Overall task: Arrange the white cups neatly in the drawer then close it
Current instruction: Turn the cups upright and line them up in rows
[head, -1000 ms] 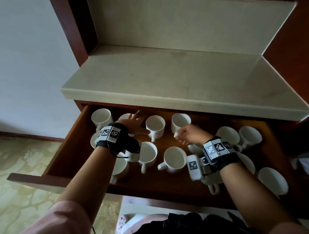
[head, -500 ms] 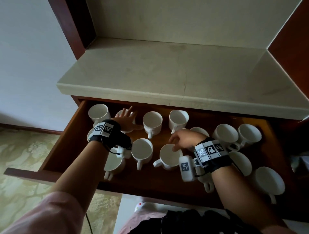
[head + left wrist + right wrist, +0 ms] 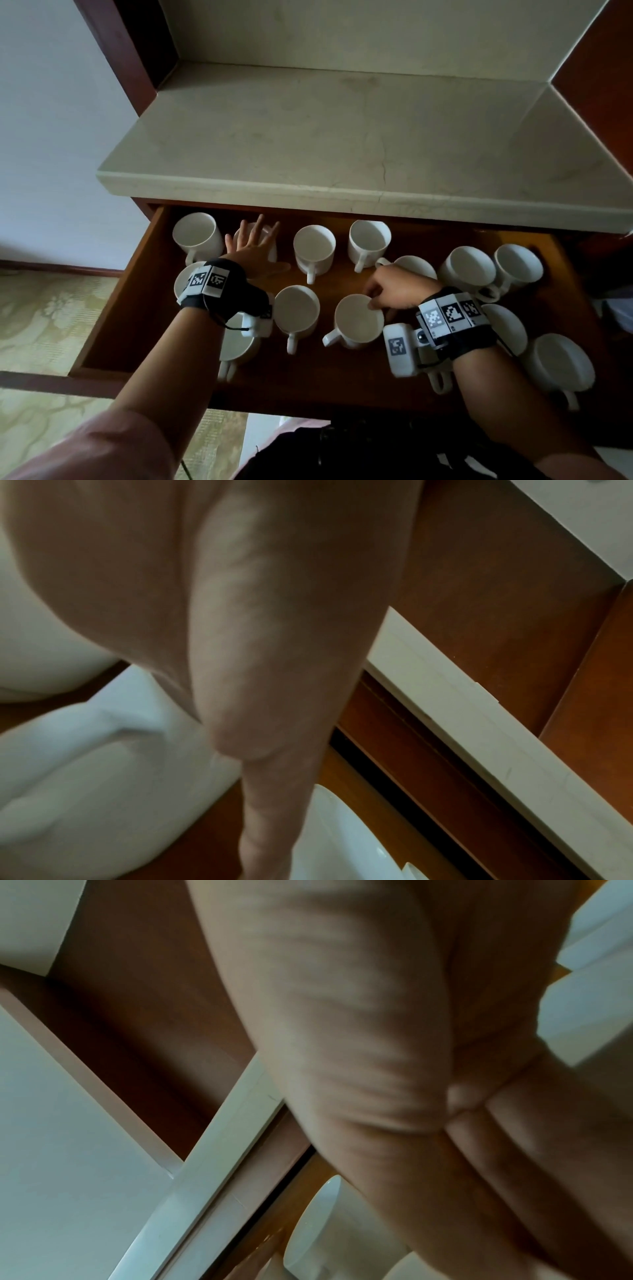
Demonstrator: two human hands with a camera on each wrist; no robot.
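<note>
- Your left hand (image 3: 253, 245) lies flat, fingers spread, over a cup (image 3: 270, 246) by the drawer (image 3: 113, 325)'s back edge, likely steadying it.
- Your right hand (image 3: 394, 291) pinches the front-row cup (image 3: 358, 322)'s rim mid-drawer, probably to square it.
- White cups (image 3: 313, 248) stand scattered toward the right side.

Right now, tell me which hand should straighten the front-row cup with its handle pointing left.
Right. The right hand already has fingertips on that cup at its rim; the left hand lies spread over a back-row cup.

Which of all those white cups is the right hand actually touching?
The front-row cup with its handle pointing left; the right hand pinches its rim.
</note>
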